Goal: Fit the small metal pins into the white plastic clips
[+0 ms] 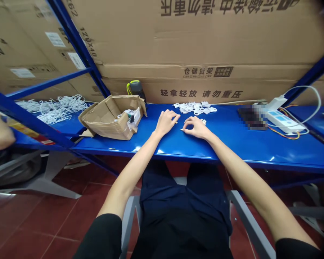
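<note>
Both hands are low over the blue tabletop [156,144], a short gap apart. My left hand [166,123] has its fingers bent together, with a small tan bit [176,122] showing at the tips; its kind is too small to tell. My right hand [196,126] makes a ring of thumb and forefinger, pinching a tiny pale piece [181,129] at the tips. Just behind the right hand lies a little cluster of small cream-coloured pieces [203,121], partly hidden by it. Farther back is a pile of flat white pieces with holes [196,108].
An open cardboard box [108,126] with small items stands left, a dark cylinder with a yellow-green loop [136,88] behind it. At right are a white power strip [286,122], cables and a blurred dark object [252,117]. White hooks [56,109] and another person's arm [0,133] are far left.
</note>
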{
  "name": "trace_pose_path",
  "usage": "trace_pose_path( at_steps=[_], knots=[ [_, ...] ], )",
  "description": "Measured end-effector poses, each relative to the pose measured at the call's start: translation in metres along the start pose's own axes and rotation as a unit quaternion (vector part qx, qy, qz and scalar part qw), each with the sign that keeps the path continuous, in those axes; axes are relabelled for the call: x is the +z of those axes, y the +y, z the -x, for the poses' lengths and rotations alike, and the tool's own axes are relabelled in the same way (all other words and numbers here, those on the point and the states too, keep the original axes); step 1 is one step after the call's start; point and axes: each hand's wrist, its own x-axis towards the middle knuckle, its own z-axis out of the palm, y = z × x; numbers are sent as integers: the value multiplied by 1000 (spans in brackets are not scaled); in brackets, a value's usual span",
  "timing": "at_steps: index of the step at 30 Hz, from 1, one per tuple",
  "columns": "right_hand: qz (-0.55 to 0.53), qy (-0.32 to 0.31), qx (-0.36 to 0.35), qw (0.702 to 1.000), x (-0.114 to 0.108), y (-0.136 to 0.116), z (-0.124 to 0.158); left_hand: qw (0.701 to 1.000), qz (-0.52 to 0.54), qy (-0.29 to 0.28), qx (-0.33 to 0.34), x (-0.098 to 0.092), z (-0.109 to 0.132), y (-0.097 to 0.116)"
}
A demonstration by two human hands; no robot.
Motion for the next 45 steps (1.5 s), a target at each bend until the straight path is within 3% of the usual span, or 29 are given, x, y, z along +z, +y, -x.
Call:
trace_pose_path(
  at_steps=[6, 11, 14, 17, 23, 27, 45],
  knots=[
    [16, -47, -22, 999, -9, -8, 5, 998, -19, -42, 38, -18, 33, 14],
    [28, -66, -35, 997, -20, -18, 16, 994, -57, -93, 0, -38, 76, 25],
    [57, -31, -24, 998, -25, -26, 40, 991, -72, -101, -52, -44, 96, 31],
    [103, 18, 29, 994, -24, -33, 73, 988, -76, -107, -84, -45, 107, 35],
    [145, 4, 72, 987, -10, -34, 108, 983, -59, -127, -123, -44, 111, 37],
    [152, -18, 79, 985, -4, -30, 105, 982, -47, -128, -132, -46, 112, 38],
    [163, -8, 66, 984, -10, -38, 104, 983, -60, -117, -128, -45, 113, 38]
  ],
)
